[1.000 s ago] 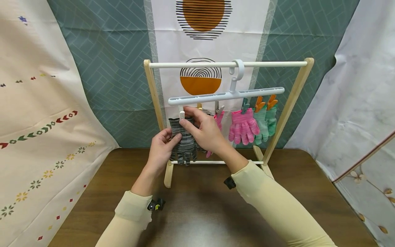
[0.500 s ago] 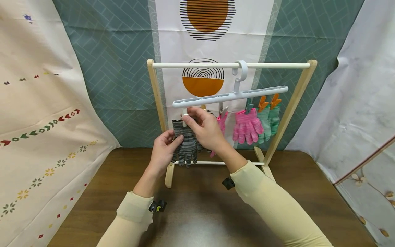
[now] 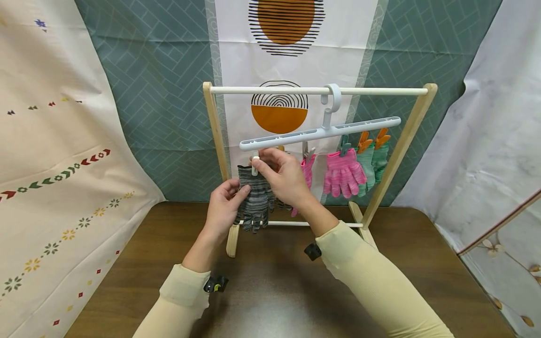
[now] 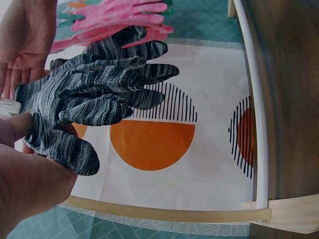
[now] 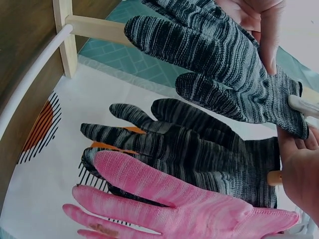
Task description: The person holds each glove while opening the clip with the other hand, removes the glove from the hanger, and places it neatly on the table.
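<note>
My left hand pinches the side of a grey-and-black striped knit glove, thumb in front. At the glove's cuff, my right hand pinches a white clothespin between thumb and fingers. This clothespin sits over the cuff edge, under the left end of a pale grey hanger. The glove's fingers hang downward. Behind it, a second striped glove hangs from a yellowish clothespin, mostly hidden by my right hand in the head view.
Pink gloves and green gloves hang from clothespins along the hanger's right part. The hanger hooks over the white top rod of a wooden rack, which stands on a brown table. Printed cloths surround it.
The head view has shifted slightly. The hanger's left end has dipped a little, with the clothespin and glove. Both hands keep their hold.
</note>
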The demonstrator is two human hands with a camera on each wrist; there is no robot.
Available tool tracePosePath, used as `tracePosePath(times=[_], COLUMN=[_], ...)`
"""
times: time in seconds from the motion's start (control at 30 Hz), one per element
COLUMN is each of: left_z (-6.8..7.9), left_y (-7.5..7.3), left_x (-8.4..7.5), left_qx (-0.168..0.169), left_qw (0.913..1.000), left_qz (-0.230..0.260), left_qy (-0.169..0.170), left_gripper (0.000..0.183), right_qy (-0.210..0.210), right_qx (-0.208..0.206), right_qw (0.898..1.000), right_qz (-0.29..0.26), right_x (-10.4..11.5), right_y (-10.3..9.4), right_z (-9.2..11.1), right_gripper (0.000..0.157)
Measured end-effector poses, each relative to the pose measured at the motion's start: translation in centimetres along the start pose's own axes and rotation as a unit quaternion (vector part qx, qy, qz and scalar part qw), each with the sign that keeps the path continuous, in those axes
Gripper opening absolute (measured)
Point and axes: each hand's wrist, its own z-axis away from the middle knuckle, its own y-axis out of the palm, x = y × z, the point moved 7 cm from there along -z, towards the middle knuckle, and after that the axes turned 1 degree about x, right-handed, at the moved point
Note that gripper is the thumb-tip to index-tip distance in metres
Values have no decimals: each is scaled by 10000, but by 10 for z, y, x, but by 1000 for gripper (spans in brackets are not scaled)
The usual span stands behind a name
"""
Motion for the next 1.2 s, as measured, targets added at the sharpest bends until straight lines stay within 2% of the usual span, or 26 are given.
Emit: tracePosePath(times=[0.2, 0.47, 0.9, 1.2], left_z=[0, 3, 7, 13], left_y=[-3, -3, -11, -20], left_x=[1, 0, 3, 6], left_qx=[-213, -232, -414, -454], left_qw=[9997, 9997, 9990, 9988], left_qz=[-127, 56, -77, -141], left_qy=[69, 89, 127, 109], left_gripper=[19, 17, 12, 16], right_qy=[-68, -49, -16, -45], right_qx=[-75, -117, -131, -154], right_qw=[9999, 9999, 9997, 9998], right_qz=[-75, -108, -183, -119], right_x=[-1, -2, -4, -3], right_y=[-1, -1, 1, 0], right_z=[1, 2, 2, 0], right_gripper=[24, 22, 22, 22])
